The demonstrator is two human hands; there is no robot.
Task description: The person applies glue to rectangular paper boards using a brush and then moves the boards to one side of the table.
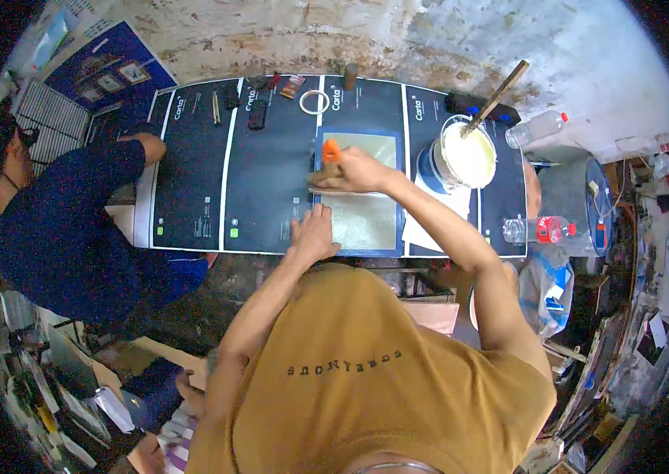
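Mustard shirt [382, 340] nearest; farther, the right hand [359, 171] is closed round an orange-handled tool [331, 150] over the blue-edged panel [370, 223], mid-table [267, 174]. Loosely spread, gripping nothing, the left hand [315, 235] should steady the panel's near-left edge.

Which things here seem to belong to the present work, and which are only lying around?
Seemingly in use:
- orange-handled tool in the right hand
- blue-edged panel under it
- bucket with pale contents
- wooden stick inside

Probably just lying about:
- white ring
- upper red-capped bottle
- lower red-capped bottle
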